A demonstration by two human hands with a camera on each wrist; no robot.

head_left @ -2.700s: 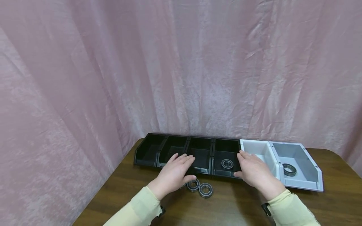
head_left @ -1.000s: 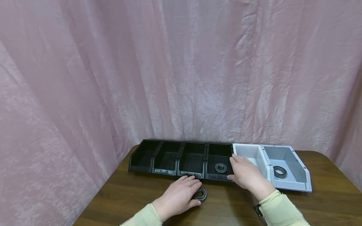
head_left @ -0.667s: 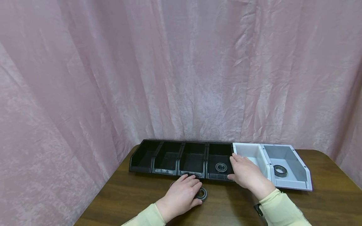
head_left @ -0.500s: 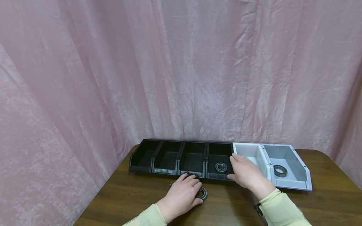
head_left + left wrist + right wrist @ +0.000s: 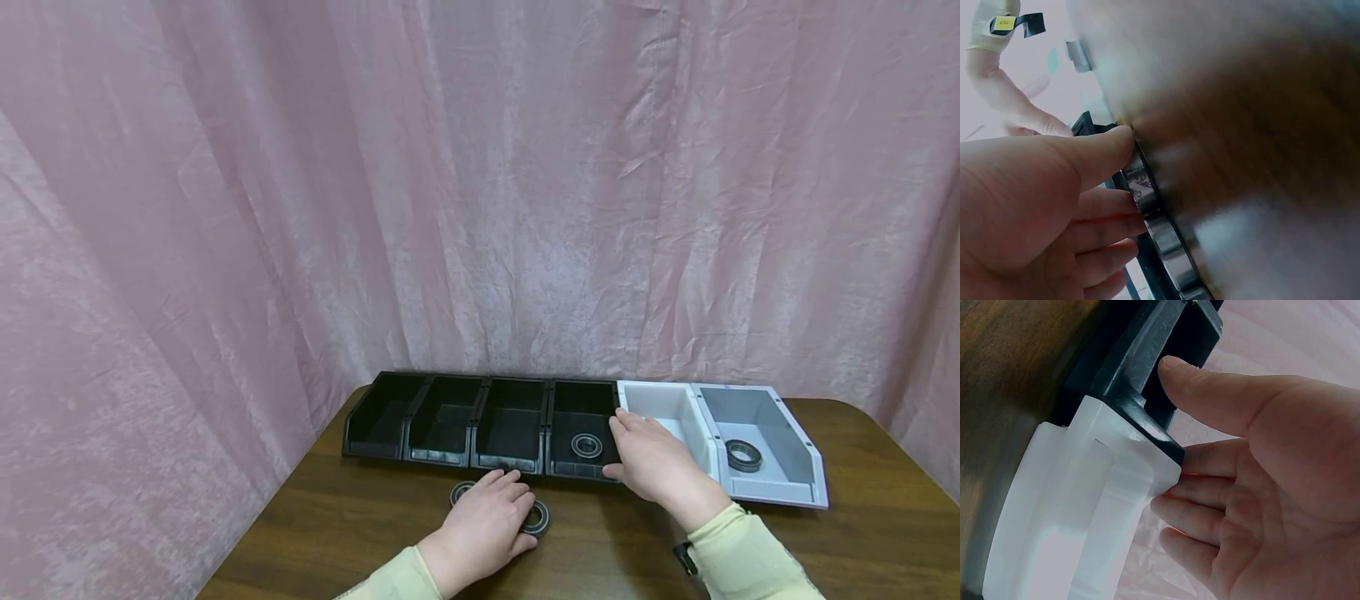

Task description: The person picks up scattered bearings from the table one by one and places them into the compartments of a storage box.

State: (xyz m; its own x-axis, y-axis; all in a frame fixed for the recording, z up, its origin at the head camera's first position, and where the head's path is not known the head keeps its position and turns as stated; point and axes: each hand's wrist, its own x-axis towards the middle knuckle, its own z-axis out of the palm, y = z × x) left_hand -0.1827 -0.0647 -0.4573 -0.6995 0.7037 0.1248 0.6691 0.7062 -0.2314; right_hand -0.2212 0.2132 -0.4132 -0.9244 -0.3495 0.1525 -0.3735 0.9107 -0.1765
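My left hand (image 5: 483,521) hovers low over ball bearings lying flat on the table. One bearing (image 5: 543,521) shows at its thumb side and another bearing (image 5: 459,488) past its fingers; the hand covers whatever lies between. In the left wrist view, the thumb and fingertips are right at the edge of a bearing (image 5: 1142,187), fingers loosely extended. My right hand (image 5: 660,462) rests with relaxed fingers at the wall between the last black bin (image 5: 581,472) and the white bin (image 5: 1094,462). Its thumb reaches over the black bin's front.
Further black bins (image 5: 437,457) line up to the left. A light grey bin (image 5: 798,494) ends the row at the right. One bearing (image 5: 576,448) lies in the rightmost black bin, and a bearing (image 5: 743,467) in the grey one. A pink curtain (image 5: 480,183) hangs behind.
Since the first frame my left hand has come down and back from the bins onto the bearings. In the last second it shifts only slightly. The right hand keeps its place at the bins.
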